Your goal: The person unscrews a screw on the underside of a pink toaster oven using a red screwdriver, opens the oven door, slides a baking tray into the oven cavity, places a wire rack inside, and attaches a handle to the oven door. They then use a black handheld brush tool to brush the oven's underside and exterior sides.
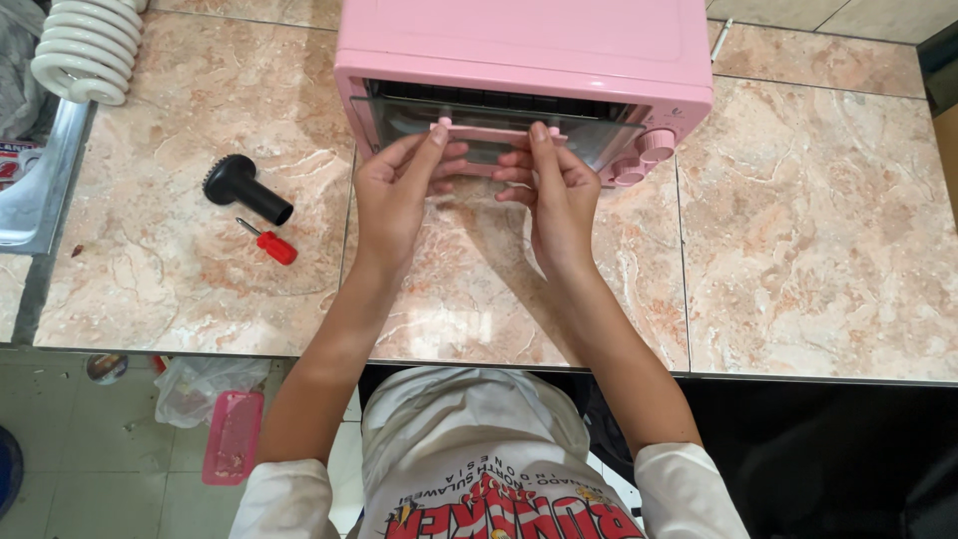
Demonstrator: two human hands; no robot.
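Note:
A small pink toaster oven (519,45) stands on the marble-tiled counter (798,230), its glass door partly swung down toward me. My left hand (399,190) and my right hand (554,190) both grip the pink door handle (496,133), thumbs on top and fingers underneath. Pink knobs (644,155) sit at the oven's right front corner, beside my right hand.
A black brush-like tool (244,187) and a small red-handled screwdriver (267,242) lie on the counter to the left. A white coiled object (88,45) rests over a metal sink (40,175) at far left. A pink tray (233,436) lies on the floor below.

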